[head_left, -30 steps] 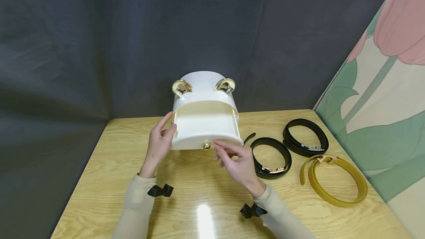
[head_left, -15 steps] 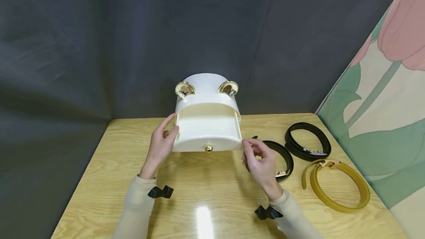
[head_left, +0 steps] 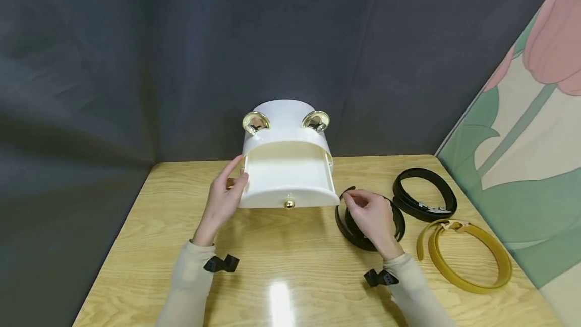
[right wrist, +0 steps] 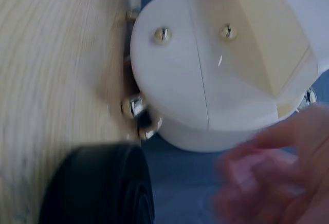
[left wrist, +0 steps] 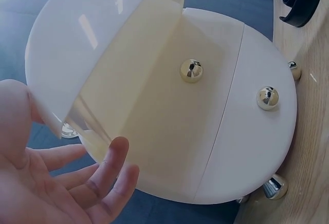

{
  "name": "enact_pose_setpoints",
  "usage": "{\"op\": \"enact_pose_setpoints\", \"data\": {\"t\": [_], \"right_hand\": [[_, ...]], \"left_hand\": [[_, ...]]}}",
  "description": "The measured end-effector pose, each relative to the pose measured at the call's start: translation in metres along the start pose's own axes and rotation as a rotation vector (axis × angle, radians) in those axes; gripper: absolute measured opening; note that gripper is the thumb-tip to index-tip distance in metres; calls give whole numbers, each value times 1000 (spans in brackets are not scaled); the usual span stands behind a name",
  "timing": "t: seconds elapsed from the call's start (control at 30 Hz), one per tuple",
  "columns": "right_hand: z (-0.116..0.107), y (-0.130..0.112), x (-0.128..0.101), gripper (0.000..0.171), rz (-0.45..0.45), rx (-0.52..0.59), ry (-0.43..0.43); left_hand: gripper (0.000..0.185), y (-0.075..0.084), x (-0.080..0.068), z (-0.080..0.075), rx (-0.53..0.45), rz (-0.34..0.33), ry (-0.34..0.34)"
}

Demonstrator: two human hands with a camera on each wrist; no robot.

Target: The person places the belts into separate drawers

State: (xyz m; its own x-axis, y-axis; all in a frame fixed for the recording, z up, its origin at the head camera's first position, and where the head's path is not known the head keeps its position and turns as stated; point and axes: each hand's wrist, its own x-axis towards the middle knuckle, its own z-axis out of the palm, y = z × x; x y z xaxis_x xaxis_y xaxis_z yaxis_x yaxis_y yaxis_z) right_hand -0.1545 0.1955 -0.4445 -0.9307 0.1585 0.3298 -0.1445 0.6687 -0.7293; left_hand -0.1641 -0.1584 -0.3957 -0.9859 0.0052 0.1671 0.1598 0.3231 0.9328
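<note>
A white rounded storage box with gold ear-like discs stands at the table's back. Its upper drawer is pulled out, with a gold knob on the front. Beside the drawer's left edge is my left hand, thumb at the drawer corner and index finger at the box's side; in the left wrist view its other fingers extend loosely. My right hand is over the nearer coiled black belt, partly covering it. In the right wrist view that hand is blurred, with nothing visible in it.
A second coiled black belt lies farther back on the right. In front of it is a mustard-yellow belt. A dark curtain hangs behind the wooden table, and a flower-patterned panel borders its right side.
My right hand has moved right, from the drawer front past its right corner to over the nearer black belt. The left hand stays beside the drawer; the view has shifted slightly.
</note>
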Motion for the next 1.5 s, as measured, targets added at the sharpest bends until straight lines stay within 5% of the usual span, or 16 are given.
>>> {"op": "enact_pose_setpoints", "data": {"t": [0.23, 0.47, 0.8, 1.03, 1.3, 1.5], "right_hand": [[-8, 10, -4, 34, 140, -248, -206], [-3, 20, -3, 65, 118, -312, -298], [5, 29, -1, 53, 83, -335, -338], [12, 26, 1, 20, 70, -329, -321], [18, 18, 1, 33, 84, -344, -339], [15, 15, 3, 16, 85, -387, -283]], "left_hand": [[54, 2, -4, -1, 18, 0, -6], [54, 4, -2, 4, 23, 18, 3], [55, 2, -6, 8, 12, 19, 2], [54, 3, -5, 5, 22, 42, 3], [53, 0, -3, 1, 34, 34, 10], [54, -1, -2, 2, 33, 20, 10]]}}
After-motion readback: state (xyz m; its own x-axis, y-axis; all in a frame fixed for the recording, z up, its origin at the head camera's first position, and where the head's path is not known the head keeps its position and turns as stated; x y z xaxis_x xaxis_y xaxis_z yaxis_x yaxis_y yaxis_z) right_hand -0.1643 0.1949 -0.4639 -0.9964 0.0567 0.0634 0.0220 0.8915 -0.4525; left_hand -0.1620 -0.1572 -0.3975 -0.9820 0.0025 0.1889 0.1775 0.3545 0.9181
